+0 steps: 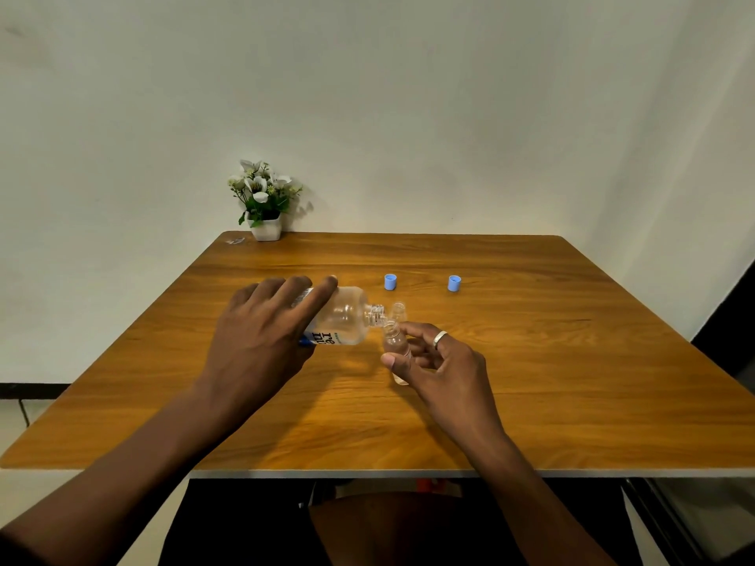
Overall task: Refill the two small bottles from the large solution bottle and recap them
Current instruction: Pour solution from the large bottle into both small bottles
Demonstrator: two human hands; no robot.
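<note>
My left hand point(261, 332) grips the large clear solution bottle point(347, 318), tipped on its side with its open neck pointing right. The neck meets the mouth of a small clear bottle point(394, 345), which my right hand point(433, 361) holds between thumb and fingers, tilted slightly. A second small clear bottle point(399, 310) stands uncapped just behind the large bottle's neck. Two blue caps sit on the table further back, one point(390, 281) near the middle and one point(454, 283) to its right.
A white pot of white flowers point(264, 202) stands at the back left edge of the wooden table point(531, 381), with a small clear scrap point(235, 241) beside it. A wall lies close behind the table. My lap is below the front edge.
</note>
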